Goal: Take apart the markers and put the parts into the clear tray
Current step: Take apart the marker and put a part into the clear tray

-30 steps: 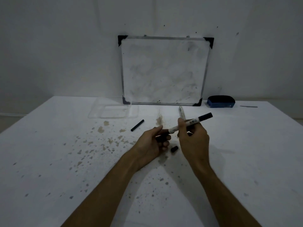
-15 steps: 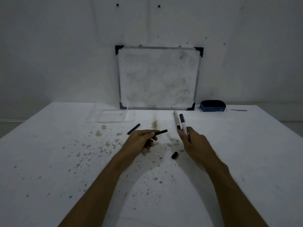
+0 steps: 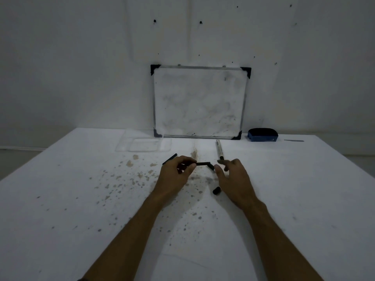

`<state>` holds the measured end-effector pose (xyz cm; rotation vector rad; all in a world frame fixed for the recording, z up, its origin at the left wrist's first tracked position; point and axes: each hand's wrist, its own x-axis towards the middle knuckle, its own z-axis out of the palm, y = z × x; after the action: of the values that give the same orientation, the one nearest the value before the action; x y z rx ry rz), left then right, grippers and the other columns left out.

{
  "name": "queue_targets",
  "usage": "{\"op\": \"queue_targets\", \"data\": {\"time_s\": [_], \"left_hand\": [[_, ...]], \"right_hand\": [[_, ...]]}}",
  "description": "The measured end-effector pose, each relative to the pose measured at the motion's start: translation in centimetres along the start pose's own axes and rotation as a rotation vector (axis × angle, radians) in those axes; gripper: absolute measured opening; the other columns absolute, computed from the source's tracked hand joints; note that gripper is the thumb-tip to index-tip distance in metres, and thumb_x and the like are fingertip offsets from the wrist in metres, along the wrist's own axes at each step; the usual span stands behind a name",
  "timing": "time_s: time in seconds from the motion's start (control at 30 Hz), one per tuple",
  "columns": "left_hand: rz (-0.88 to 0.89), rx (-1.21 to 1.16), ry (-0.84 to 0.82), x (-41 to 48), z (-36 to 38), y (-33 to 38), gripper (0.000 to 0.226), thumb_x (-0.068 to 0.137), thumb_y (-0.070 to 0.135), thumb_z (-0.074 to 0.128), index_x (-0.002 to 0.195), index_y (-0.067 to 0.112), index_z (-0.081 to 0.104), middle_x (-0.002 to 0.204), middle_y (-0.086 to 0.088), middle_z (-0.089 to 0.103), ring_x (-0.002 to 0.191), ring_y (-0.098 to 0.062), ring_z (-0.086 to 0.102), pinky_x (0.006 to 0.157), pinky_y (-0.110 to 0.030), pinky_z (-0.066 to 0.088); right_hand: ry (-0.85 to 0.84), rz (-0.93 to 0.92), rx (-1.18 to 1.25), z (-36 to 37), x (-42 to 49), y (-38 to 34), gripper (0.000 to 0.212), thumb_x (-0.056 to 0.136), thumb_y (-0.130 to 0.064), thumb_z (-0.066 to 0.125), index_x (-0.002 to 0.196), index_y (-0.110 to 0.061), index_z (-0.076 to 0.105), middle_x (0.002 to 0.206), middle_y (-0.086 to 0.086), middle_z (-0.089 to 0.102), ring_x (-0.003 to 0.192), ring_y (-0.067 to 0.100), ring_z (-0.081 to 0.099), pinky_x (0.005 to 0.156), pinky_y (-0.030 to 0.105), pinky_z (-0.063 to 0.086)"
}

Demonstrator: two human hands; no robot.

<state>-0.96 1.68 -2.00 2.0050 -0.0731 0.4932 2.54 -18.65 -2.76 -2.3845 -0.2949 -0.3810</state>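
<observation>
Black stick (image 3: 174,157) partly behind left hand (image 3: 176,173).

From my remote seat I see a dim room with a pale wall (image 3: 81,67) dotted by small dark holes, a smudged whiteboard (image 3: 199,102) leaning against it, and a stain-speckled white table (image 3: 60,199) filling the near ground.

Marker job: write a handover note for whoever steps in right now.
Left hand: pinching a black ink stick.
Right hand: open, holding nothing, near a small dark part.
On the table: marker barrel, black cap, second black stick.
Clear tray: looks empty.
Done: marker pulled apart.
Left: move every part into the tray.
</observation>
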Motion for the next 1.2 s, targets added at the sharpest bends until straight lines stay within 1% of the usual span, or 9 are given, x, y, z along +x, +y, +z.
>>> {"op": "queue_targets", "data": {"time_s": [0.13, 0.27, 0.47, 0.63, 0.73, 0.83, 0.93, 1.1, 1.2], "left_hand": [[-0.008, 0.054, -0.03, 0.5, -1.0, 0.3, 0.011, 0.096, 0.025, 0.072, 0.105, 0.024, 0.079, 0.097, 0.009, 0.077, 0.092, -0.002, 0.07, 0.075, -0.008, 0.052], [-0.049, 0.051, -0.143, 1.0, -3.2, 0.7, 0.017, 0.096, 0.029, 0.072, 0.109, 0.021, 0.079, 0.092, 0.009, 0.078, 0.086, -0.005, 0.072, 0.079, -0.016, 0.054], [-0.163, -0.038, -0.221, 1.3, -7.0, 0.2, 0.016, 0.097, 0.03, 0.071, 0.107, 0.021, 0.08, 0.087, 0.004, 0.081, 0.079, -0.006, 0.076, 0.07, -0.018, 0.058], [-0.29, 0.022, -0.132, 3.0, -10.2, -1.8, 0.05, 0.098, 0.062, 0.052, 0.117, 0.02, 0.07, 0.1, 0.001, 0.077, 0.09, -0.014, 0.075, 0.081, -0.032, 0.061], [-0.313, 0.33, 0.068, 3.4, -11.9, -5.4, 0.049, 0.101, 0.054, 0.053, 0.114, 0.01, 0.07, 0.11, -0.008, 0.071, 0.103, -0.025, 0.068, 0.087, -0.036, 0.053], [-0.286, 0.674, 0.105, 2.5, -12.7, -9.0, 0.061, 0.095, 0.054, 0.056, 0.136, 0.009, 0.059, 0.142, -0.016, 0.056, 0.131, -0.033, 0.051, 0.11, -0.044, 0.036], [-0.336, 0.745, 0.078, 2.6, -12.5, -10.3, 0.09, 0.087, 0.066, 0.039, 0.151, 0.003, 0.042, 0.158, -0.019, 0.041, 0.147, -0.034, 0.037, 0.123, -0.047, 0.023], [-0.337, 0.775, 0.027, 3.1, -11.8, -10.9, 0.092, 0.091, 0.065, 0.027, 0.159, 0.002, 0.028, 0.17, -0.018, 0.02, 0.159, -0.031, 0.013, 0.129, -0.046, 0.004], [-0.317, 0.801, 0.022, 3.1, -11.7, -11.2, 0.088, 0.095, 0.062, 0.031, 0.159, 0.001, 0.025, 0.17, -0.019, 0.019, 0.159, -0.032, 0.013, 0.128, -0.046, 0.004]], "right_hand": [[0.045, -0.258, 0.074, -0.3, -0.1, -1.7, 0.038, 0.094, -0.044, 0.062, 0.129, -0.029, 0.065, 0.115, -0.005, 0.061, 0.101, 0.008, 0.052, 0.091, 0.032, 0.038], [0.107, -0.386, -0.05, 1.0, -0.3, -3.1, 0.028, 0.093, -0.044, 0.063, 0.114, -0.027, 0.073, 0.106, -0.005, 0.068, 0.099, 0.014, 0.057, 0.084, 0.029, 0.033], [0.081, -0.448, -0.103, 2.7, -0.1, -5.3, 0.021, 0.095, -0.041, 0.063, 0.104, -0.026, 0.075, 0.097, -0.008, 0.07, 0.092, 0.016, 0.058, 0.081, 0.032, 0.036], [-0.012, -0.377, -0.1, 4.4, 2.0, -8.0, 0.02, 0.099, -0.038, 0.058, 0.106, -0.026, 0.072, 0.101, -0.008, 0.069, 0.097, 0.017, 0.056, 0.082, 0.032, 0.034], [-0.053, -0.352, -0.126, 6.0, 4.9, -10.1, 0.018, 0.098, -0.036, 0.059, 0.105, -0.025, 0.073, 0.102, -0.005, 0.072, 0.098, 0.02, 0.059, 0.08, 0.034, 0.036], [-0.119, -0.367, -0.107, 8.1, 8.5, -12.4, 0.015, 0.094, -0.031, 0.064, 0.101, -0.023, 0.075, 0.099, -0.003, 0.074, 0.097, 0.023, 0.064, 0.087, 0.04, 0.049], [-0.148, -0.389, -0.155, 10.6, 12.3, -14.8, 0.018, 0.091, -0.032, 0.065, 0.099, -0.02, 0.077, 0.095, 0.002, 0.075, 0.092, 0.026, 0.068, 0.087, 0.042, 0.054], [-0.237, -0.394, -0.256, 14.7, 18.1, -18.2, 0.019, 0.092, -0.028, 0.068, 0.101, -0.015, 0.077, 0.099, 0.008, 0.075, 0.087, 0.026, 0.069, 0.077, 0.034, 0.053], [-0.345, -0.327, -0.304, 16.8, 20.7, -19.3, 0.022, 0.086, -0.029, 0.075, 0.103, -0.014, 0.077, 0.101, 0.009, 0.077, 0.089, 0.027, 0.072, 0.077, 0.036, 0.059]]}}
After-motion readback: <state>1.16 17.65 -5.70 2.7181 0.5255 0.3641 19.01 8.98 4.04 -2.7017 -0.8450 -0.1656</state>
